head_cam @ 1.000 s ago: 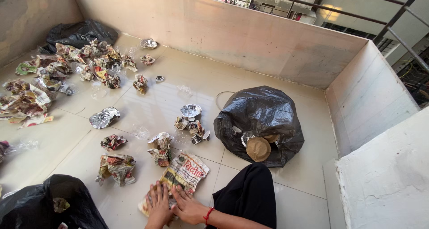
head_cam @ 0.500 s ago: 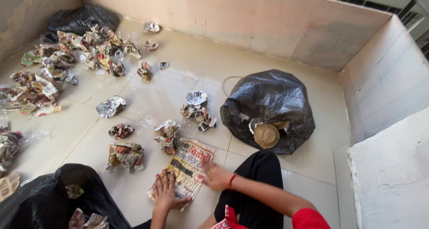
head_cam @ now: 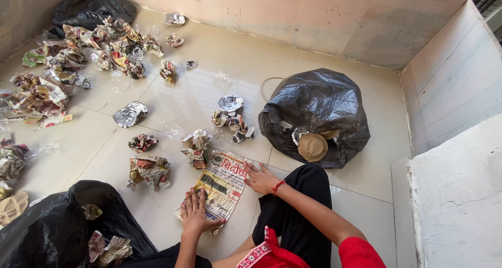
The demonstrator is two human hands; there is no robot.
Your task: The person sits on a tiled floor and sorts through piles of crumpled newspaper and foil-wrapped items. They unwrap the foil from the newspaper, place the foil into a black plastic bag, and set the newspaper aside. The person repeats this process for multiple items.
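I see both hands pressed flat and open on a creased newspaper sheet (head_cam: 219, 187) that lies on the tiled floor (head_cam: 209, 85) just in front of the person's knees. The left hand (head_cam: 196, 216) rests with fingers spread on the near end of the sheet; the right hand (head_cam: 260, 178), a red thread at its wrist, lies palm down on the sheet's right edge, further away. The hands are apart and neither grips anything.

Touching the sheet's far left corner is a crumpled paper wad (head_cam: 196, 149), and to the left of the sheet lies a larger crumpled wad (head_cam: 149, 171). A black rubbish bag (head_cam: 57, 226) sits open at near left with scraps inside. To the right, past the person's black-clad knee, a second black bag (head_cam: 316, 114) holds a brown paper plate (head_cam: 312, 147). A crushed foil piece (head_cam: 130, 114) lies further left, and a heap of crumpled paper (head_cam: 83, 54) fills the far left corner.
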